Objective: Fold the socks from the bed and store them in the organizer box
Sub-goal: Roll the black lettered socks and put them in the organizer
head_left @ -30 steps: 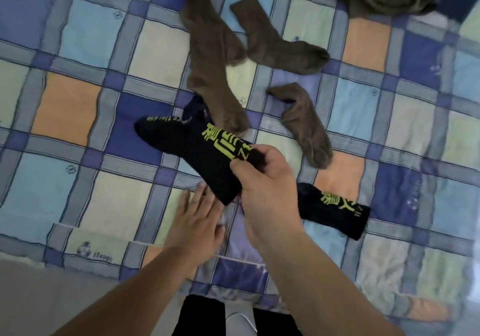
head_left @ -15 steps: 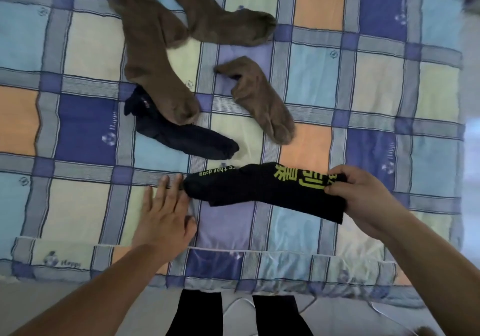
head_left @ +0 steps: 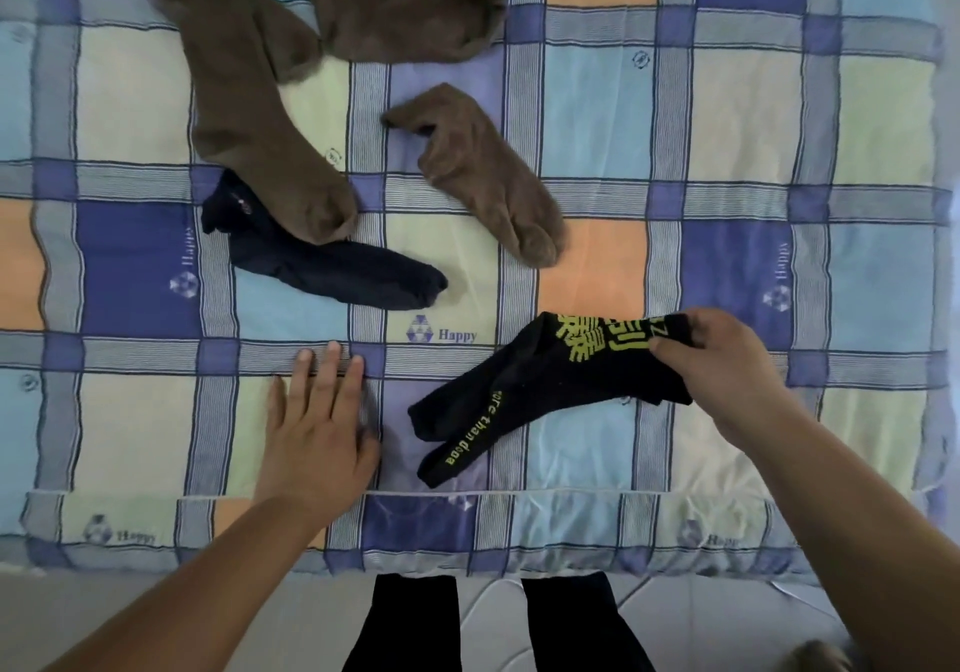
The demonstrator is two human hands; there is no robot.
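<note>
My right hand [head_left: 727, 365] pinches the cuff end of a pair of black socks with yellow-green lettering [head_left: 524, 391]; their toes lie toward the bed's front edge. My left hand [head_left: 317, 427] lies flat on the checked bedspread [head_left: 727, 100], fingers straight, a little left of the black socks' toes and apart from them. A dark navy sock [head_left: 332, 266] lies above my left hand. Three brown socks lie farther back: a long one [head_left: 249, 115], one at the top [head_left: 410, 17] and a shorter one [head_left: 488, 178]. No organizer box is in view.
The bed's front edge [head_left: 467, 531] runs across the lower frame, with grey floor below it. My two legs in black [head_left: 498, 624] stand against that edge. The bedspread's right edge shows at the far right.
My right hand has swung the black socks' cuff up and right, so the pair now lies diagonally. The toes have drawn away from my left hand, which stays flat on the spread.
</note>
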